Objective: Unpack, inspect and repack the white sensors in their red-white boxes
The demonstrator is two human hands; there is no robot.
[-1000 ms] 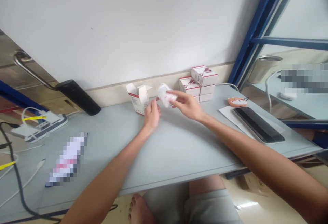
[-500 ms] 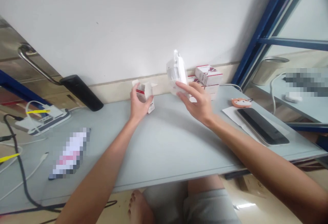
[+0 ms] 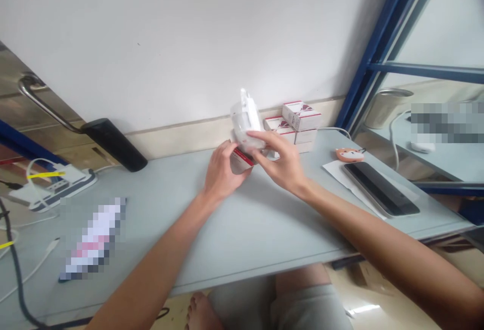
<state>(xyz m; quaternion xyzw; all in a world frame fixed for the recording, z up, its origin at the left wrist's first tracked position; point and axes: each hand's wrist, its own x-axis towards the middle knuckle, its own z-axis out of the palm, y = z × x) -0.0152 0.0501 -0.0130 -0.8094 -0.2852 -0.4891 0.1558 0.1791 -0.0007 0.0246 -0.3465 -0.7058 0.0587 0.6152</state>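
My left hand [image 3: 225, 171] is wrapped round a small white and red carton [image 3: 242, 160] near the back of the grey table. Between the thumb and fingers of my right hand [image 3: 282, 161] is a white device in a clear plastic bag [image 3: 247, 121], tilted, right over the carton. The device's lower end meets the carton's top; whether it is inside is hidden by my fingers. Just to the right, several white and red boxes [image 3: 302, 116] are stacked against the wall.
On the right of the table [image 3: 227, 249] lie a phone [image 3: 381, 189] on white paper and an orange animal-shaped item [image 3: 350, 154]. On the left are a black cylinder [image 3: 115, 144], a power strip [image 3: 62, 189], cables and a blurred item [image 3: 93, 242].
My left hand has moved right with the carton, and my right hand has come left and down with the bagged device, so the two now meet. The view has shifted slightly.
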